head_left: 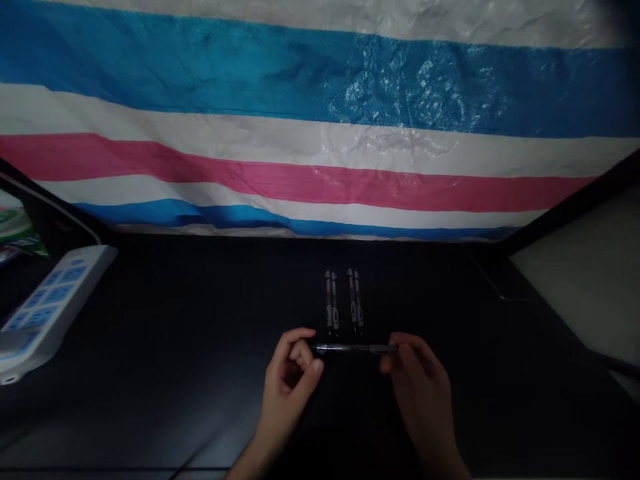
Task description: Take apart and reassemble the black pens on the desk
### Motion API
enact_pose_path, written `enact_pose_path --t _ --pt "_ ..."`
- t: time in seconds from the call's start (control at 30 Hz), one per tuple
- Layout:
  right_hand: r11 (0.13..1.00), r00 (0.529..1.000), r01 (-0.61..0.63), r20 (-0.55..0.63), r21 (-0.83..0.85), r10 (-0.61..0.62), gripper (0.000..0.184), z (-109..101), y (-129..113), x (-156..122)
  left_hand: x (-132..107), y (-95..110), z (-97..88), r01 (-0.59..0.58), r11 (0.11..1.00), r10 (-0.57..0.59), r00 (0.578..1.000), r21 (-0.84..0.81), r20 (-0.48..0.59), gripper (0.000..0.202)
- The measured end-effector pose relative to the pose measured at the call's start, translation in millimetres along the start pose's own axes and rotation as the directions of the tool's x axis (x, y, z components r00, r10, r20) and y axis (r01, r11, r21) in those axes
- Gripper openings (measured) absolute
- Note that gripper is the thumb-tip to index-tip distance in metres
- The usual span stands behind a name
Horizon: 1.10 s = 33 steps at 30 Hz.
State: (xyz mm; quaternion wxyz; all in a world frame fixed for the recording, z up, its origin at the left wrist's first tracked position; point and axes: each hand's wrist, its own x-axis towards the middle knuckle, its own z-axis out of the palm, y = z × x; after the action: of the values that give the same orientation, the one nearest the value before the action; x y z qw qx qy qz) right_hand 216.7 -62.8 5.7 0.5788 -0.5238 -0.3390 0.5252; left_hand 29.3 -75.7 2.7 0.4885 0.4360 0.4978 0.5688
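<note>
A thin pen (353,348) is held level between my two hands, just above a black table (175,347). My left hand (293,370) pinches its left end with curled fingers. Pinching the darker right end is my right hand (417,380), fingers closed. Just beyond the held pen, several similar pens (343,300) lie side by side on the table, pointing away from me in two pairs.
A white power strip (47,303) with blue sockets lies at the left edge, with a green packet (15,227) behind it. A striped blue, white and pink tarp (320,133) hangs along the table's far side. A pale surface (590,273) lies to the right.
</note>
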Motion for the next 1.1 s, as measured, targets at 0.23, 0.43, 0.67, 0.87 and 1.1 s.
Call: enact_pose_path --t 0.23,0.43,0.67,0.87,1.1 --pt "0.999 0.999 -0.003 -0.033 0.037 0.004 0.025 -3 0 1 -1 0 2.8 -0.022 0.999 0.022 1.0 0.047 0.012 0.029" --pt "0.997 0.993 -0.068 0.103 0.04 0.064 0.028 2 1 -1 -8 -3 -0.6 0.047 0.998 -0.048 0.999 0.048 0.022 0.012" --pt "0.988 0.941 -0.074 0.319 -0.136 0.114 0.028 9 2 -7 -5 0 -0.2 0.063 0.985 -0.054 0.997 -0.161 0.059 0.019" --pt "0.92 0.967 0.089 0.254 -0.382 0.012 0.026 5 2 -9 -6 2 2.1 0.035 0.985 -0.029 0.999 -0.17 0.036 0.021" --pt "0.868 0.973 0.211 0.185 -0.449 -0.141 0.018 3 0 -11 -7 4 2.2 0.047 0.992 -0.039 0.997 -0.119 0.067 0.016"
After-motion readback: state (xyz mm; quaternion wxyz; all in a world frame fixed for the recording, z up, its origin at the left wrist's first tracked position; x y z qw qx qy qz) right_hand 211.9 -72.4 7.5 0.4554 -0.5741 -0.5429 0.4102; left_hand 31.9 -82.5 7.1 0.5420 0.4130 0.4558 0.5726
